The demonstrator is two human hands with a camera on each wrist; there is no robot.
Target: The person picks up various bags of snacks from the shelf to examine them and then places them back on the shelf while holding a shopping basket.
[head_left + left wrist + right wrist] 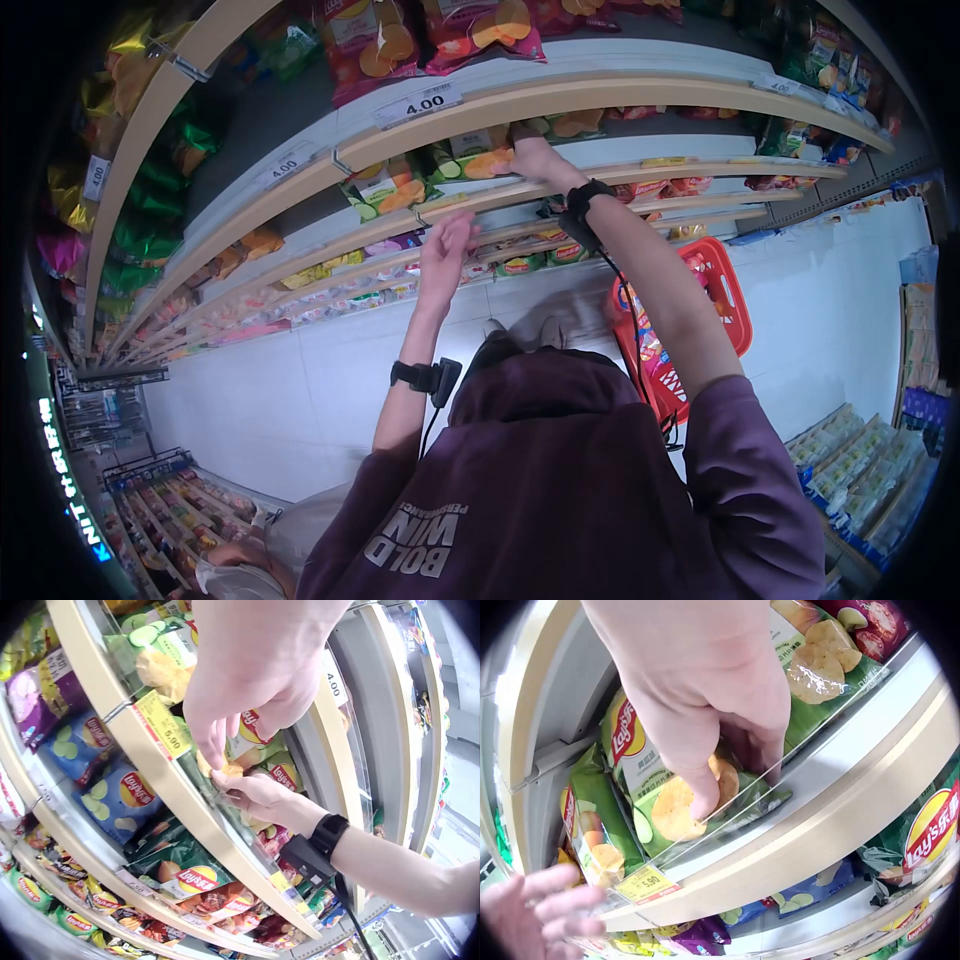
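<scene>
In the head view my right hand [540,162] reaches into a shelf of chip bags. Close up, it grips a green Lay's chip bag [636,776] with cucumber pictures, the thumb pressed on its front and the other fingers curled at its edge, partly hidden. This bag stands behind a clear shelf lip, between another green bag [600,825] and a bag of chips [810,709]. My left hand [448,248] hovers before the shelf edge, palm side up, fingers loosely bent and holding nothing.
A red shopping basket [735,300] with chip bags in it stands on the floor at right. Wooden shelf edges [600,95] with price tags run above and below my hands. Blue Lay's bags [120,799] fill a neighbouring shelf. Another person [240,570] is at lower left.
</scene>
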